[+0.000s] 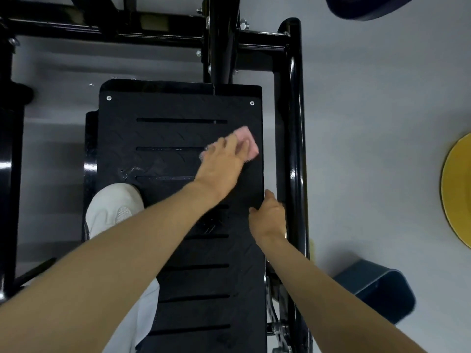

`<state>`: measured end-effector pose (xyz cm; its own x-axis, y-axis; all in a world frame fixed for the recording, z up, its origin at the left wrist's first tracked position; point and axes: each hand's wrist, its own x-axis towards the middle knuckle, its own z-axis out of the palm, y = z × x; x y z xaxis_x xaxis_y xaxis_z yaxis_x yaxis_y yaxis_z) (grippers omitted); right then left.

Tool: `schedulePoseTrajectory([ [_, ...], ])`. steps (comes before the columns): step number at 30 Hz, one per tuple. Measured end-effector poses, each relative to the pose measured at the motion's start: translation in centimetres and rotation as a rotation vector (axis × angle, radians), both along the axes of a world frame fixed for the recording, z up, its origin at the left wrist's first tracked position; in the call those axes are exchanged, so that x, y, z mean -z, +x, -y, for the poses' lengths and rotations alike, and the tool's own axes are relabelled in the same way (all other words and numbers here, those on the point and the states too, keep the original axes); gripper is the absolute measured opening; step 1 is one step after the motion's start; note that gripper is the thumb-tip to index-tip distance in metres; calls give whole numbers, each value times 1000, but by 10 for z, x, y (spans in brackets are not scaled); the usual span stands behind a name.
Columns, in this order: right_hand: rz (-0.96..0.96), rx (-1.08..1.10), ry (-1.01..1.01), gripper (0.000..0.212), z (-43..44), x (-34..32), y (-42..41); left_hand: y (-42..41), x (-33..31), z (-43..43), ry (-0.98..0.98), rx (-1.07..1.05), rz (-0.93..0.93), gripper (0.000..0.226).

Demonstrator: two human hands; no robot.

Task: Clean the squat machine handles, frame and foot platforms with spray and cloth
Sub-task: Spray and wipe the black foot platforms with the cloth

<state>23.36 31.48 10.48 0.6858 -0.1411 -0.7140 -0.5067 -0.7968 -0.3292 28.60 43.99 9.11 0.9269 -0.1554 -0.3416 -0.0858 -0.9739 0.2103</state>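
The left hand [224, 161] is reaching across the black foot platform [178, 250] and is pressing a pink cloth [246, 143] flat against its ribbed top, the fingers lying fairly straight and spread over the cloth, whose far corner is sticking out beyond the fingertips. The cloth is sitting near the platform's right edge, between two of its slots. Just behind that hand's wrist, the right hand [269, 217] is gripping the same edge of the platform: its thumb is lying on top while the fingers are curling over the side, though their tips are hidden. Right beside the right hand's knuckles, a glossy black frame tube [295, 123] is running along the platform. Well off to the thumb side of the left hand, a wet smear [130, 171] is glistening on the tread, and under the left forearm a white shoe [114, 205] is standing on the platform's near left part. Beyond the right forearm, a dark blue box [377, 289] and a yellow disc [458, 189] are lying on the grey floor [369, 149].
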Motion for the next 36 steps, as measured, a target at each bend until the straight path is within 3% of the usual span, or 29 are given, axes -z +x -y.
schedulePoseTrajectory([
  [2,54,-120,-101,58,-1,-1,-9,-23,8,14,-108,111,13,57],
  [4,113,-223,-139,65,-3,-3,-18,-38,9,18,-82,346,85,62],
  [6,104,-313,-182,69,-4,-6,-24,-37,7,1,-24,443,98,72],
  [9,113,-510,-254,80,-5,-10,-30,-26,-2,-54,149,206,27,80],
  [13,104,-569,-200,84,-17,-11,-29,-39,-2,-122,288,-252,-12,76],
  [17,-54,-634,-266,127,-27,-7,-24,-45,4,-96,263,-378,-8,72],
  [19,-88,-677,-334,136,-32,-6,-23,-46,2,-65,173,-290,0,73],
  [22,-115,-705,-404,138,-37,-5,-23,-56,-1,-19,8,7,12,64],
  [24,-122,-724,-444,137,-40,-5,-23,-64,0,-8,-2,193,36,60],
  [27,-109,-723,-480,137,-44,-6,-24,-58,3,-35,47,272,76,68],
  [33,-85,-734,-506,139,-47,-6,-27,-52,1,-129,310,-282,-54,72],
  [36,-77,-722,-495,140,-48,-8,-27,-51,-3,-132,253,-381,-213,64],
])
